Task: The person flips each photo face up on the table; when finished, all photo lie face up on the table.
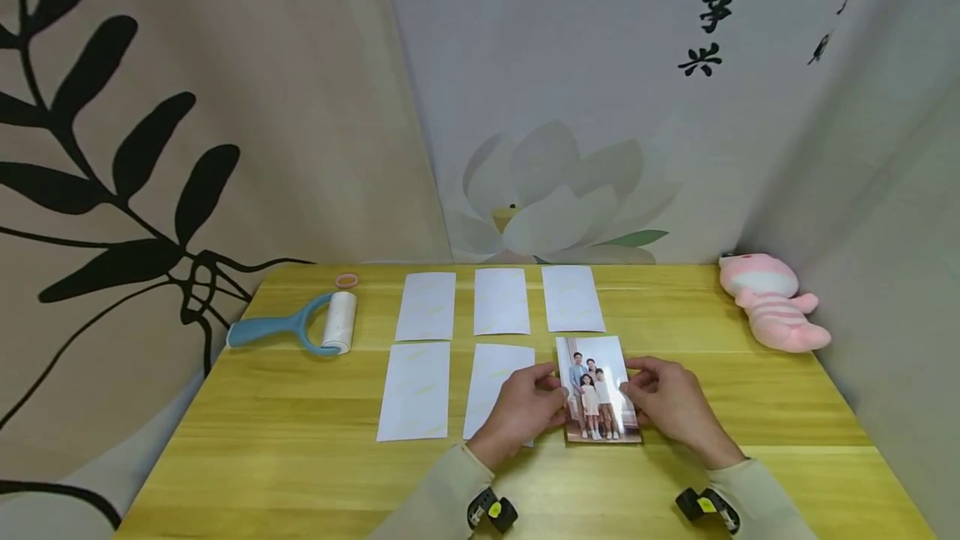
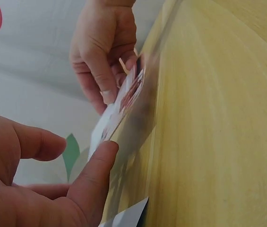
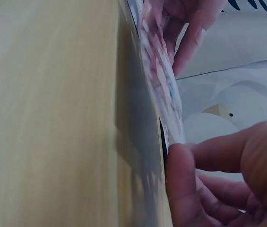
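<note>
A family photograph [image 1: 592,390] faces up at the right end of the front row of white cards, slightly lifted off the table in the wrist views. My right hand [image 1: 667,402] pinches its right edge between thumb and finger. At the left edge is my left hand [image 1: 525,407]; one fingertip touches the photograph [image 2: 106,124], while another finger [image 2: 43,144] stands apart from it. Under my left wrist lies a partly covered white card [image 1: 491,373]. Whether the photograph is single or a thin stack, I cannot tell.
More white cards [image 1: 415,390] lie in two rows on the wooden table [image 1: 300,457]. To the left are a blue-handled lint roller [image 1: 288,325] and a small pink ring [image 1: 347,280]. A pink plush toy [image 1: 776,302] sits at the back right. A curtain [image 1: 525,65] hangs behind.
</note>
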Demonstrator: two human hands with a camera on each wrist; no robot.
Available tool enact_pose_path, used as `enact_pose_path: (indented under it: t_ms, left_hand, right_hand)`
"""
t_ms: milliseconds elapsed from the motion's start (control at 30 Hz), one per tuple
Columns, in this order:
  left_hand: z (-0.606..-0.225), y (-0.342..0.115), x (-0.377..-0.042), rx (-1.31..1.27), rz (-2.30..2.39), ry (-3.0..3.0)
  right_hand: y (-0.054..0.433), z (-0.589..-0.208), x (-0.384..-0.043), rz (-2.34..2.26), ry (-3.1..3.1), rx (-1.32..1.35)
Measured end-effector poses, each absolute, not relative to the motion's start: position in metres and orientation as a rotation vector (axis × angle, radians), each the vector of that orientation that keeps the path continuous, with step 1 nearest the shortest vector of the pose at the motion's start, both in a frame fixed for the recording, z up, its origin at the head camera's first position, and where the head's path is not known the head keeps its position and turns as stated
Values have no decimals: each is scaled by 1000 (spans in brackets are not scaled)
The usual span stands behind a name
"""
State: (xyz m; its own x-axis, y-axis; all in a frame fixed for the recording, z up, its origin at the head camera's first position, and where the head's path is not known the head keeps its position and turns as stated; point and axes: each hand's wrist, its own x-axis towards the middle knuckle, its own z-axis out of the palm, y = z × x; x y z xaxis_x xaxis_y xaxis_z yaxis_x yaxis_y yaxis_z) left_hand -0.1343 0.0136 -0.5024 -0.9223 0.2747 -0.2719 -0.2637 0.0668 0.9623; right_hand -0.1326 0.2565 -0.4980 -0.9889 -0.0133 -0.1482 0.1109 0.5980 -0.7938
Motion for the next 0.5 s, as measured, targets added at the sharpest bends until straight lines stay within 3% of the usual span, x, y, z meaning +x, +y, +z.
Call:
enact_pose_path:
  t_ms: [500]
  left_hand:
    - [-499,8,-135,106,1749,2126]
  right_hand:
    - [253,-503,-137,-1272,2703,-3]
